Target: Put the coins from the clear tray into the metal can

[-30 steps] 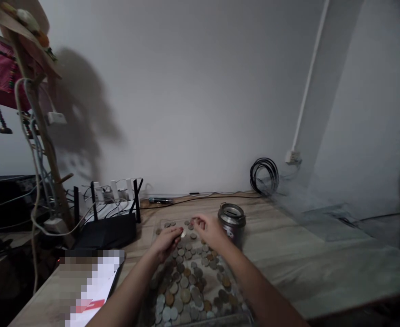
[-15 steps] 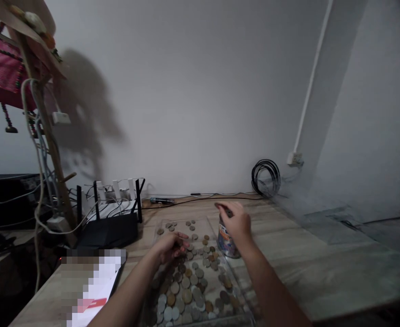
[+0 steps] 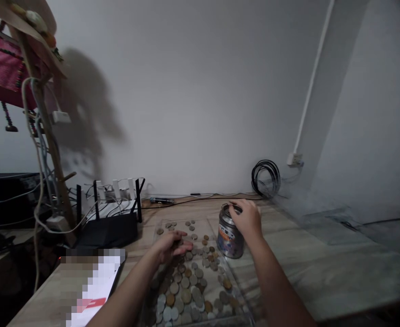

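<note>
Holding the right hand (image 3: 249,219) at the top of a tin (image 3: 227,240).
The tin stands just beside a clear tray (image 3: 216,285) of coins (image 3: 185,282); I cannot tell if the right fingers pinch anything. Over the coins, the left hand (image 3: 170,246) has its thumb and fingers apart.

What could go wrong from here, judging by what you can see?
1. The right hand, at the top of the upright, cylindrical grey metal tin with a colourful label, might knock it over.
2. The left hand, low over loose, round silver- and gold-coloured metal coins, could brush some off the shallow, clear plastic tray.
</note>
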{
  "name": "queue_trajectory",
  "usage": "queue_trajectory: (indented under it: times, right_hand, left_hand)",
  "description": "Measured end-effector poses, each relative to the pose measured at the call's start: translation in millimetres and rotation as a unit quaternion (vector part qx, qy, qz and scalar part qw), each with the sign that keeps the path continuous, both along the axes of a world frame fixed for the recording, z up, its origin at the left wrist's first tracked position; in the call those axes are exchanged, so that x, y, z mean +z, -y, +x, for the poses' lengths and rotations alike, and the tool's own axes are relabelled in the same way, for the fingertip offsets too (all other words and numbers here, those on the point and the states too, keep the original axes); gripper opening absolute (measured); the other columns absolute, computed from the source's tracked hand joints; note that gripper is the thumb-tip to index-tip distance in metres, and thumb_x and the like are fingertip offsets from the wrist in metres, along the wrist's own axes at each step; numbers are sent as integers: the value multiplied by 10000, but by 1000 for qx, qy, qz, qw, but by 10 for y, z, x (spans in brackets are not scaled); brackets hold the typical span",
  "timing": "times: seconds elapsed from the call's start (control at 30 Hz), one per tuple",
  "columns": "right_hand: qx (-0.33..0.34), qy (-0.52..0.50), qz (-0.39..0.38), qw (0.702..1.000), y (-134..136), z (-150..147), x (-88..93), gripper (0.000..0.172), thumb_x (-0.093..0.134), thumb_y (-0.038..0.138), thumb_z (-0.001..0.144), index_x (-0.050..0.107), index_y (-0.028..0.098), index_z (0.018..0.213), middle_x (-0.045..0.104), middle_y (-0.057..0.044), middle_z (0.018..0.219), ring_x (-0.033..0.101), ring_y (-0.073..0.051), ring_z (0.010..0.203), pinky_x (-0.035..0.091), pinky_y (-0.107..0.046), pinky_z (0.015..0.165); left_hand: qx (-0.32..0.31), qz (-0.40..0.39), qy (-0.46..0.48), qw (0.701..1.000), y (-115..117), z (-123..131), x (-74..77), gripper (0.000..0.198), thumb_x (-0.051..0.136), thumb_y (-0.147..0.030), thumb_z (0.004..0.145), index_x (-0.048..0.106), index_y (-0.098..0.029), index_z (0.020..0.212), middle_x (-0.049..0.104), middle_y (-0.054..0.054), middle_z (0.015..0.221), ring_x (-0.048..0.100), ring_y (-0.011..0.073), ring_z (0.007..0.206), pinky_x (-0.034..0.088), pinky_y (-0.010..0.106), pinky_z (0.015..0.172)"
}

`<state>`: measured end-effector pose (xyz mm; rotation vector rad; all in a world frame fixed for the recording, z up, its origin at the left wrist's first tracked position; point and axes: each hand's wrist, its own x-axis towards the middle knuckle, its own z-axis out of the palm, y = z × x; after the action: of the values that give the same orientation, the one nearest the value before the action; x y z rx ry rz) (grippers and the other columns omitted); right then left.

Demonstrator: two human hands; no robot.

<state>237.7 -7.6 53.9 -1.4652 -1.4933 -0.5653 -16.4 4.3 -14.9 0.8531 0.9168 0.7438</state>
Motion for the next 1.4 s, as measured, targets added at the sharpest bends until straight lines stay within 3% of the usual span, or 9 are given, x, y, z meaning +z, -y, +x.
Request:
queue_trajectory:
  times: [0.17, 0.3, 0.47, 0.77, 0.9, 1.0, 1.13, 1.23, 1.4]
  right_hand:
    - [165, 0, 65, 984, 121, -354, -24, 210, 434, 207, 782, 628, 164, 850, 623, -55, 805, 520, -152, 800, 371, -274, 753]
    - [275, 67, -136, 950, 134, -766, -277, 181, 510, 280, 749, 647, 201, 836, 633, -36, 810, 537, -145, 776, 380, -241, 688]
    - [347, 104, -394, 845, 74, -979, -603, 239, 543, 389, 706, 670, 190, 665, 597, 9, 550, 474, -91, 492, 303, -196, 469]
    - [414, 43, -361, 834, 173, -1031, -497, 202, 627, 197, 581, 628, 175, 782, 611, 24, 668, 507, -91, 584, 323, -173, 495]
    - [363, 33, -313, 877, 167, -991, -443, 117, 572, 167, 645, 626, 189, 746, 613, 11, 663, 529, -115, 620, 366, -205, 554]
    - [281, 13, -132, 950, 174, -729, -231, 120, 521, 207, 724, 637, 206, 754, 635, -24, 770, 540, -151, 773, 386, -257, 700]
    - [119, -64, 32, 990, 141, -198, 43, 168, 486, 269, 756, 635, 193, 765, 628, -52, 783, 532, -168, 800, 385, -275, 724]
    - [38, -78, -12, 996, 41, 72, 47, 173, 507, 301, 714, 651, 204, 718, 624, -49, 734, 536, -178, 738, 382, -273, 639]
    - [47, -60, -96, 992, -91, 175, -67, 187, 503, 299, 683, 661, 202, 661, 628, -41, 675, 547, -172, 686, 377, -274, 617]
  left_hand:
    - [-65, -40, 36, 996, 17, -13, 20, 425, 335, -412, 845, 373, -100, 1131, 621, 171, 886, 645, 193, 740, 483, 188, 522]
    - [-124, -42, 61, 990, 35, -26, 32, 523, 283, -525, 824, 371, -114, 1136, 623, 165, 854, 640, 226, 768, 479, 213, 517]
    - [-232, -16, 14, 972, 84, -38, 33, 595, 316, -612, 767, 483, -115, 1048, 638, 172, 772, 629, 217, 631, 385, 186, 376]
    - [-246, 16, -19, 969, 95, 6, 12, 682, 275, -705, 706, 531, -134, 979, 646, 135, 668, 597, 186, 487, 138, 148, 290]
    - [-192, 22, -7, 981, 69, -8, 4, 667, 283, -682, 724, 515, -128, 1015, 647, 135, 700, 603, 173, 495, 124, 141, 289]
    - [-149, 4, 10, 989, 35, -21, -2, 584, 315, -606, 771, 511, -109, 1007, 646, 139, 737, 617, 165, 533, 189, 132, 295]
    - [-60, -16, 25, 998, -20, -24, -28, 463, 320, -489, 826, 512, -89, 958, 635, 116, 707, 608, 141, 524, 358, 147, 380]
    - [-18, -37, 45, 998, -48, -34, -44, 415, 321, -441, 838, 491, -90, 980, 627, 112, 696, 617, 154, 568, 439, 188, 471]
    - [4, -45, 88, 995, -49, -49, -22, 402, 335, -424, 837, 469, -87, 1012, 624, 141, 766, 631, 186, 691, 481, 246, 584]
